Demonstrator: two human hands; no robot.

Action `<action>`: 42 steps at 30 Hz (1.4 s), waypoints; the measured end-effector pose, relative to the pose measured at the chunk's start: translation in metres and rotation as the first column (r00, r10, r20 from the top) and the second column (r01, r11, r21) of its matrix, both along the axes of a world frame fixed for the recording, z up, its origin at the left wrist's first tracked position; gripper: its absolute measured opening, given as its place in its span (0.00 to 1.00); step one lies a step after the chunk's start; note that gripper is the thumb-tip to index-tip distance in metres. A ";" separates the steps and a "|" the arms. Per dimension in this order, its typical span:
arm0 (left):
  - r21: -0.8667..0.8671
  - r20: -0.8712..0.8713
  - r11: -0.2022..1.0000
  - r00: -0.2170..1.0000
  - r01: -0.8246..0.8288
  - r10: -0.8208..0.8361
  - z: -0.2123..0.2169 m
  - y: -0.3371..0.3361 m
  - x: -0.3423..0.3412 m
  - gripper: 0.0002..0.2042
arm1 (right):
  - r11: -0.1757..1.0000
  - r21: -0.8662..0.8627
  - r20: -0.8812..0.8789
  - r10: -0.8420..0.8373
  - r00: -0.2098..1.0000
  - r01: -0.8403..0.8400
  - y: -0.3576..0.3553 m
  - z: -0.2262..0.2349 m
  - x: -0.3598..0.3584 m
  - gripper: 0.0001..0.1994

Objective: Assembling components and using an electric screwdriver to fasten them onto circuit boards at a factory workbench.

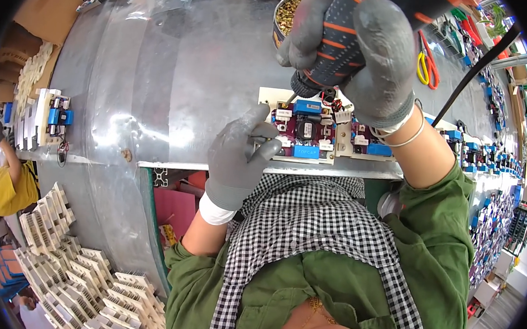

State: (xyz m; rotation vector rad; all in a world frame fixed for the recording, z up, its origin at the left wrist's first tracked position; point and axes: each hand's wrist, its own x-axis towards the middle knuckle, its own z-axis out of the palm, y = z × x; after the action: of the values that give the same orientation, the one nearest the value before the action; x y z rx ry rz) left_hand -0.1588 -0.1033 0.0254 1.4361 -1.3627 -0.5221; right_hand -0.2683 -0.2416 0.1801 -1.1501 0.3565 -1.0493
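A maroon circuit board (326, 132) with blue block components and white connectors lies on a pale mounting plate (268, 95) near the table's front edge. My gloved left hand (240, 147) is at its left side, thumb and fingers bent over the edge and gripping it. In my gloved right hand (380, 62) is a black and orange power screwdriver (341, 37), fingers wrapped round its body. Its nose points down at the board's upper left corner, where a thin bit shows; whether it touches a screw I cannot tell. A second maroon board (360, 130) sits just to the right.
A round tub of small brass-coloured screws (285, 18) stands behind the boards. Scissors (428, 63) with red and yellow handles lie beyond my right hand. Another board assembly (57, 117) rests at the left. Stacked pale heat sinks (90, 281) fill the lower left. A co-worker (11, 182) is farther left.
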 end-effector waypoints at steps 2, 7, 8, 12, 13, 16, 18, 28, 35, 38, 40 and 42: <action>0.003 -0.051 1.000 0.999 0.000 0.000 -0.008 0.000 -0.001 0.28 | 0.986 -0.060 -0.112 0.149 0.982 -0.157 -0.018 -0.016 -0.015 0.15; 0.013 -0.126 1.000 0.992 0.006 -0.004 -0.011 -0.002 -0.004 0.29 | 0.999 -0.024 -0.077 -0.049 0.996 0.047 -0.011 -0.025 -0.011 0.20; 0.014 -0.130 1.000 0.991 0.010 -0.008 -0.009 -0.003 -0.005 0.29 | 0.998 -0.023 -0.081 -0.053 0.995 0.051 -0.017 -0.028 -0.012 0.20; 0.101 -0.211 0.995 0.977 -0.003 0.025 -0.006 -0.001 -0.008 0.28 | 0.934 -0.164 -0.189 0.285 0.940 -0.316 -0.030 -0.047 -0.010 0.28; 0.108 -0.201 0.994 0.979 -0.015 0.036 -0.007 -0.001 -0.008 0.28 | 0.922 -0.265 -0.245 0.219 0.945 -0.283 -0.028 -0.039 -0.008 0.28; 0.057 -0.194 0.998 0.981 -0.014 0.025 -0.013 -0.001 -0.008 0.28 | 0.879 -0.440 -0.216 0.098 0.972 -0.186 -0.030 -0.040 -0.002 0.27; 0.077 -0.132 0.997 0.991 -0.010 0.020 -0.003 -0.001 -0.006 0.28 | 0.828 -0.512 -0.192 0.152 0.970 -0.231 -0.034 -0.042 -0.002 0.25; -0.060 -0.170 0.982 0.971 -0.179 0.167 0.009 -0.009 0.002 0.36 | 0.980 -0.035 0.150 0.201 0.968 -0.197 -0.002 0.008 -0.004 0.23; -0.121 -0.064 0.974 0.980 -0.194 0.187 0.024 0.000 0.003 0.36 | 0.988 -0.120 0.060 0.110 0.992 -0.102 -0.020 0.001 0.008 0.31; 0.011 -0.725 0.968 0.665 -0.250 0.180 0.014 -0.007 0.000 0.37 | 0.965 -0.177 0.081 0.213 0.974 -0.196 -0.022 0.000 -0.004 0.36; -0.209 0.239 0.971 0.957 -0.113 0.163 0.026 -0.010 0.010 0.36 | 0.946 -0.216 0.084 0.265 0.961 -0.242 -0.018 0.002 -0.017 0.39; -0.272 0.200 0.961 0.974 -0.047 0.105 0.032 -0.007 0.011 0.39 | 0.944 -0.202 0.003 0.266 0.964 -0.260 -0.021 0.001 -0.023 0.42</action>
State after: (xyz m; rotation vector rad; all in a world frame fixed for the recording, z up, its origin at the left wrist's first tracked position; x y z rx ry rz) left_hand -0.1482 -0.1099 0.0571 1.3434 -1.4765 -0.1290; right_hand -0.2914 -0.2625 0.1812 -1.3200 0.0689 -0.8793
